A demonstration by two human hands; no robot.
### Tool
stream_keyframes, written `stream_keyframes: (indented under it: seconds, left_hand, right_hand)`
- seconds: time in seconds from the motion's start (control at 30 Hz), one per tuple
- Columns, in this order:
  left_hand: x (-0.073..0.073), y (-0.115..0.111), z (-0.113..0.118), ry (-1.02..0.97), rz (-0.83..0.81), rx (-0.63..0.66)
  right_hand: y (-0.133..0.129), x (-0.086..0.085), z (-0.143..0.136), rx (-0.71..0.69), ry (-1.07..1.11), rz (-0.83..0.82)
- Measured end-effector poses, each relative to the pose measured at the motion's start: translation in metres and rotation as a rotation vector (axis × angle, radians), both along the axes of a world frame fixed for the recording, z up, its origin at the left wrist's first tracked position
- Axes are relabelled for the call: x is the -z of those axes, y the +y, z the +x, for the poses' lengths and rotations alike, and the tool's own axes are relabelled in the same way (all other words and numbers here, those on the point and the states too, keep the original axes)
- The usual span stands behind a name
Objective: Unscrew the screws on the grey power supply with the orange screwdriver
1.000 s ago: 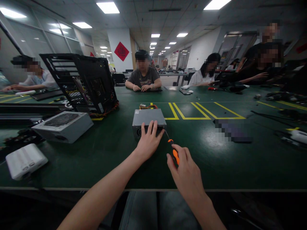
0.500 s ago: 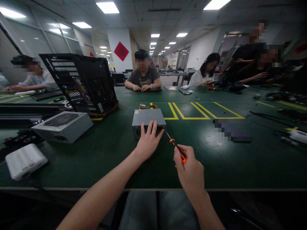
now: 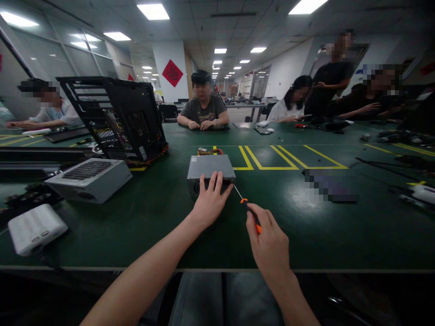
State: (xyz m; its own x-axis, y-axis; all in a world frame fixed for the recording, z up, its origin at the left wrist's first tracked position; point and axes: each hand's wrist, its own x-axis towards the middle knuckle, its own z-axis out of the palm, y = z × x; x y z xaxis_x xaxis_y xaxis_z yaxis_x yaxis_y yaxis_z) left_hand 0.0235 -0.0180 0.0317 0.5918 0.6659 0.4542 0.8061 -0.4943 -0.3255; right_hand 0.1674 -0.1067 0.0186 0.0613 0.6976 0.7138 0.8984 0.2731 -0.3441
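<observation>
A grey computer power supply unit [image 3: 211, 166] sits on the green table in front of me, with bundled coloured wires [image 3: 210, 152] behind it. My left hand [image 3: 210, 201] grips its near face, fingers spread over the top edge and thumb by the right corner. In my right hand [image 3: 268, 233] is an orange and black screwdriver [image 3: 244, 201], the handle pinched between thumb and fingers. Its thin shaft slants up and left to the lower right corner of the unit's near face. Whether the tip sits in a screw is too small to tell.
To the left stand a second power supply [image 3: 98, 179], a white box-like device [image 3: 36, 228] and an open black computer case [image 3: 136, 120]. A blurred-out flat object [image 3: 340, 192] lies on the right, near cables [image 3: 390, 170]. Several people sit or stand around the table.
My right fingers have shifted forward along the screwdriver handle, covering more of it. The left hand and the power supply stay put. At the back right, a standing person has moved leftward.
</observation>
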Motion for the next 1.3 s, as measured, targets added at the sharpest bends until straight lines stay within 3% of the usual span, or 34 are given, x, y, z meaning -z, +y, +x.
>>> stream_keyframes:
  seconds: [0.3,0.47,0.63,0.77,1.13,1.3]
  left_hand:
    - [0.0,0.001,0.0,-0.011,-0.01,0.001]
    - [0.0,0.0,-0.001,-0.011,0.012,-0.007]
    - [0.002,0.001,0.0,-0.015,0.03,-0.009]
    - [0.002,0.002,0.0,-0.017,0.03,-0.009]
    - [0.002,0.001,0.0,-0.024,0.015,-0.013]
    - [0.001,0.001,0.0,-0.02,-0.005,-0.009]
  right_hand:
    - [-0.006,-0.003,-0.004,-0.011,0.107,-0.146]
    - [-0.005,0.001,-0.007,0.048,0.098,-0.188]
    - [-0.002,0.003,-0.005,0.064,0.044,-0.007]
    - [-0.001,0.0,-0.006,-0.019,-0.024,0.115]
    - [-0.007,-0.009,-0.009,-0.088,-0.142,0.043]
    - [-0.004,-0.012,-0.008,0.041,-0.145,0.042]
